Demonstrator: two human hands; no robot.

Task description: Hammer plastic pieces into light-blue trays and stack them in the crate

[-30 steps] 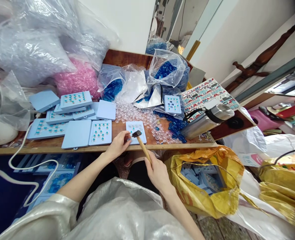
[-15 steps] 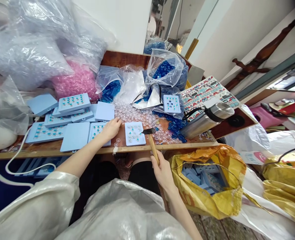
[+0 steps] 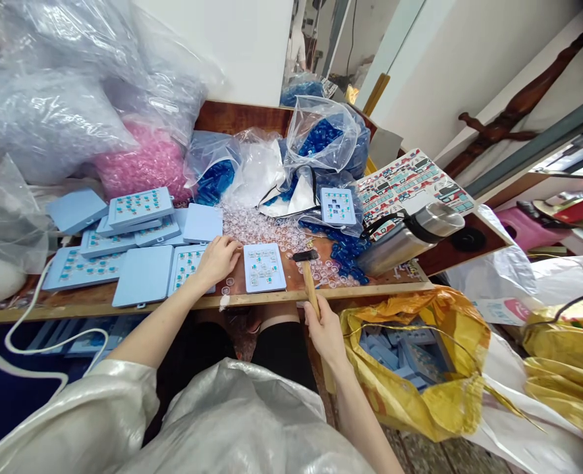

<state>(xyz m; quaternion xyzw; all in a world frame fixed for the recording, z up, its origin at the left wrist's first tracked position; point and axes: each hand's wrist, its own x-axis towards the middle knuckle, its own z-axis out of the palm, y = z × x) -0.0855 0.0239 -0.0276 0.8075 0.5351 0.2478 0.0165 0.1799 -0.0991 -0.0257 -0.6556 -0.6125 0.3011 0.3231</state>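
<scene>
My right hand [image 3: 327, 330] is wrapped round the wooden handle of a hammer [image 3: 311, 288]. Its black head is above the bench, just right of a light blue square panel [image 3: 264, 268] that has small clear and teal pieces set in it. The panel lies flat near the front edge. To its left, my left hand [image 3: 217, 261] has its fingers curled together by the loose clear round pieces [image 3: 266, 227]; what they hold, if anything, is hidden. Under that wrist lies another panel [image 3: 182, 271] with teal pieces.
Stacked blue panels [image 3: 143, 276] fill the left of the bench. Bags of blue pieces [image 3: 325, 137] and pink pieces [image 3: 143, 158] stand behind. A steel flask [image 3: 404, 240] leans at the right, near loose blue pieces [image 3: 345, 253]. Below hangs a yellow sack [image 3: 419, 415] holding panels.
The hammer head has moved right, off the panel's edge, with my right hand. My left hand has shifted slightly left and down, its fingers more curled.
</scene>
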